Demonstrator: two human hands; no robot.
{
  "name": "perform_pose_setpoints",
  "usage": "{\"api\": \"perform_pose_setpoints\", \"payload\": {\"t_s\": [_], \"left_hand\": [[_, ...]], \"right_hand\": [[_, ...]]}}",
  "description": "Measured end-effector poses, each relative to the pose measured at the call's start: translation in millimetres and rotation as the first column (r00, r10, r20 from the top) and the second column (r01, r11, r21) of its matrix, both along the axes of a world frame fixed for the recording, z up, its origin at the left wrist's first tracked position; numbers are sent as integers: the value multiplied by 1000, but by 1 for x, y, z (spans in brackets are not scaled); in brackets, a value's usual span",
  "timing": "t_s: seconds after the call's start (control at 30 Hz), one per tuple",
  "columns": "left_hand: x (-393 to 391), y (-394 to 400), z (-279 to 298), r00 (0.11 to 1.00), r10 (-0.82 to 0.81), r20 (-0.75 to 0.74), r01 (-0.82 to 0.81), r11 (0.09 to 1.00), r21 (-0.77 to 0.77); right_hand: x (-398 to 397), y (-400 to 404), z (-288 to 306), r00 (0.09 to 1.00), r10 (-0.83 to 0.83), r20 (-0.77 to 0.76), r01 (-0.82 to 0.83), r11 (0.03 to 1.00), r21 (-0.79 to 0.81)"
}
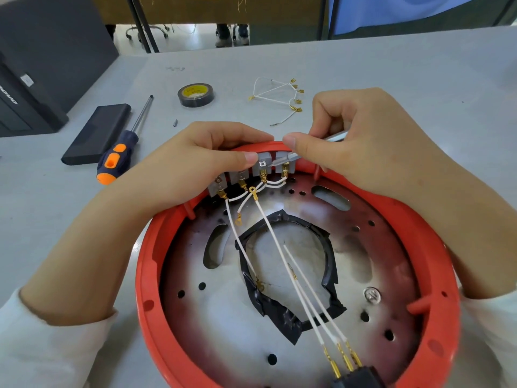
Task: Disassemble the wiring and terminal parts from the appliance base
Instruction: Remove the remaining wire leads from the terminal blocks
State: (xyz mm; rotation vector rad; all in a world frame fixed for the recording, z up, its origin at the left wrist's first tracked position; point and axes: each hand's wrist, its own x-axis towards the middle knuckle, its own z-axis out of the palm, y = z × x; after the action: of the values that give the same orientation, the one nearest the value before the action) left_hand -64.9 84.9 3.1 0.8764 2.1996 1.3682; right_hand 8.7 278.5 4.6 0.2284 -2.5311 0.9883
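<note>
The round appliance base [436, 245] has a red plastic rim and a scorched metal plate, and lies open in front of me. Along its far rim stands a row of grey terminal blocks [263, 168] with brass connectors and white wires [282, 242]. My left hand [193, 163] pinches the blocks from the left, its thumb on the third block. With my right hand [361, 141] I grip a thin silver tool [291, 158] whose tip lies on the rightmost block. Three wires run to a black plug [355, 379] at the near rim.
On the grey table behind the base lie an orange-and-blue screwdriver [120, 155], a black flat box [98, 133], a roll of black tape [195, 94], a small loose screw [175, 122] and a bundle of removed white wires [282, 93]. Black tape edges the plate's central hole [330, 275].
</note>
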Motion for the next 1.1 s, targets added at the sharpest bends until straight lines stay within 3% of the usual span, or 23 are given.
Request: {"api": "perform_pose_setpoints", "payload": {"t_s": [0.43,0.6,1.1], "left_hand": [[-1,0,3,998,-15,-57,14,999,-31],[0,1,3,996,-31,-89,29,999,-34],[1,1,2,999,-9,-48,7,1000,-30]], "right_hand": [[-20,2,4,996,86,18,-83,987,-139],[-26,-3,6,989,122,89,-113,988,-106],[-22,0,1,1000,-8,-29,4,991,-137]]}}
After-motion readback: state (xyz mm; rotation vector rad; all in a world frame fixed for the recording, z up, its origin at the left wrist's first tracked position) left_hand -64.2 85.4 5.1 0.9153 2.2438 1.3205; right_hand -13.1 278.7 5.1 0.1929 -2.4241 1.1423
